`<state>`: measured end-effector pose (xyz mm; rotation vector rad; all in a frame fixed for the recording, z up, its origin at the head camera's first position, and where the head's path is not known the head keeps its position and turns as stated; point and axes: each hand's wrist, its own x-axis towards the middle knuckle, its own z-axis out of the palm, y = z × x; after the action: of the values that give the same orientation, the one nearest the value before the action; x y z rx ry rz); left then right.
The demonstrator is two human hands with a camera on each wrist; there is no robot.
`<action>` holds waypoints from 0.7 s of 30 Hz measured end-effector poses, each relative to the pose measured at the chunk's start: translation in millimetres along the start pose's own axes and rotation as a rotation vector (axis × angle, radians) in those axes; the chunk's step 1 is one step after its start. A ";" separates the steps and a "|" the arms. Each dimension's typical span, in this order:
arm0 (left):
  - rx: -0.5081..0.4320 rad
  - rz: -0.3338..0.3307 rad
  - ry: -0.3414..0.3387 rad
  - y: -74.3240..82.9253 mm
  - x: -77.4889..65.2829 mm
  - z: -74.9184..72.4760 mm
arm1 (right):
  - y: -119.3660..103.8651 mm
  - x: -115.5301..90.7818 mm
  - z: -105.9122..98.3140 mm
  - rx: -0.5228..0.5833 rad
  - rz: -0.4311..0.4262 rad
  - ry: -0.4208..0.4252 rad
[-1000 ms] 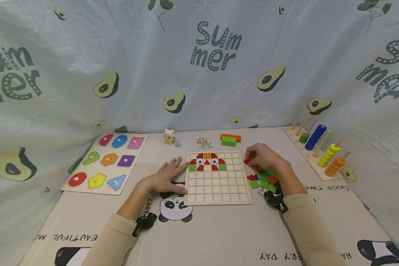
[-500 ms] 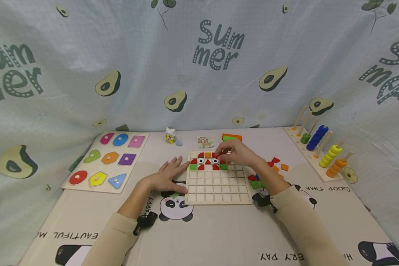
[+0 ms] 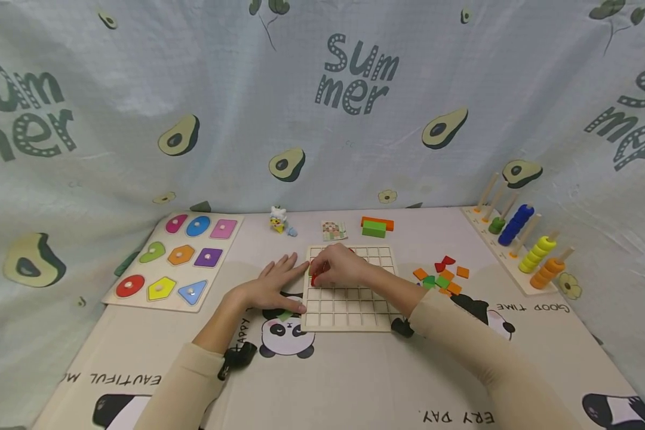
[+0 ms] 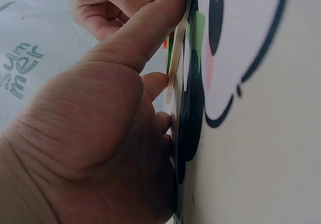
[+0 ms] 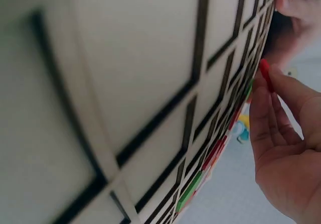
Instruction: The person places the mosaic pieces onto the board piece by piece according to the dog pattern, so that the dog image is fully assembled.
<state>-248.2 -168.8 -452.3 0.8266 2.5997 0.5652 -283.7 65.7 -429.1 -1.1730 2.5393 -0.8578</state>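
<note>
Between fingers point(image 5: 259, 111), 1 red tile point(image 5: 266, 74).

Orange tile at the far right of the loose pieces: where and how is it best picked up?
Probably pinched by two opposite edges, coming from above: the orange tile looks square and lies flat on the table, hiding its underside. A gap separates it from the other loose pieces.

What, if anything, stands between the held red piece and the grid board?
Nothing visible does. The right hand pinches the red piece over the left side of the grid board, hiding some squares; the left hand rests at the edge, not between them.
</note>
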 end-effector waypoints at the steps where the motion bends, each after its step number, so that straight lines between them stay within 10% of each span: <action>1: 0.003 0.000 -0.004 0.0 0.2 0.1 | 0.3 0.4 1.6 -0.032 -0.003 0.000; 21: -0.005 -0.006 0.000 -0.9 1.2 0.7 | -6.1 -2.7 7.4 -0.388 -0.069 -0.077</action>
<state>-249.2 -168.6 -453.5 0.8174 2.5992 0.5699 -274.9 61.6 -431.6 -1.3756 2.6887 -0.3277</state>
